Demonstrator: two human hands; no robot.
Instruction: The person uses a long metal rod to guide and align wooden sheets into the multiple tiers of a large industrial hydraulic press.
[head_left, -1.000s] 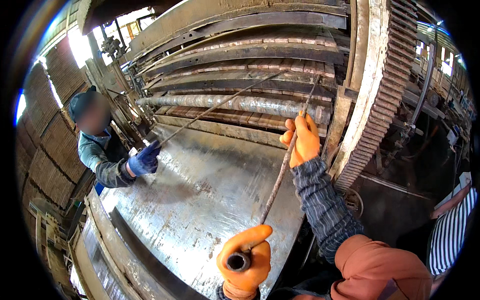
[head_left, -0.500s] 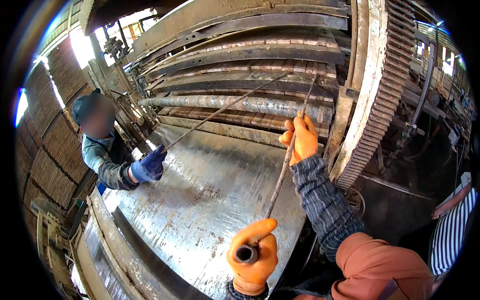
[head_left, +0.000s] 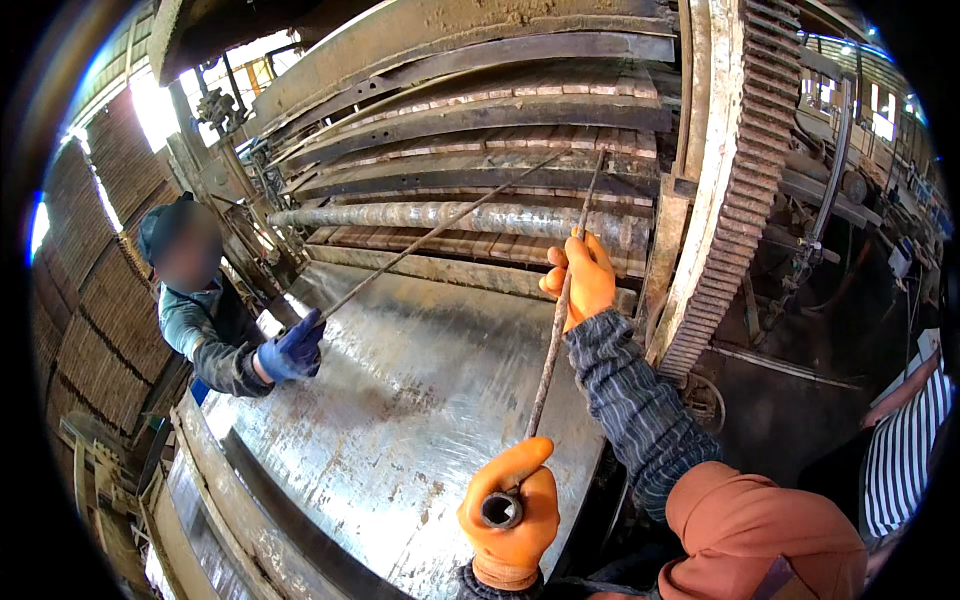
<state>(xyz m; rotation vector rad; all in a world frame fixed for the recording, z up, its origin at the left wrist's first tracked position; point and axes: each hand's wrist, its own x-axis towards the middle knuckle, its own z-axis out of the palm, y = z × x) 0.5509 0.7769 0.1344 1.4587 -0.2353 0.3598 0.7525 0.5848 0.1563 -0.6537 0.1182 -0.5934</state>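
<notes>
My left hand, in an orange glove, is closed around the near end of a long thin metal rod. An open hollow tube end shows at that fist. Farther up, my right hand, also in an orange glove, grips the same rod with bent fingers. From there the rod slants away to a stack of wooden slats in a large press-like frame; its far tip lies against the upper layers. Beneath the rod spreads a worn, shiny metal sheet.
A co-worker's blue-gloved hand at the left holds another long rod toward the same stack. A scaled metal roller crosses the stack's front. A toothed rack rises at the right. Someone in a striped garment is at the right edge.
The view has shifted slightly, so the frame and stack sit a little farther left. Both my hands keep their hold on the rod; my right hand and the rod's tip appear slightly farther left.
</notes>
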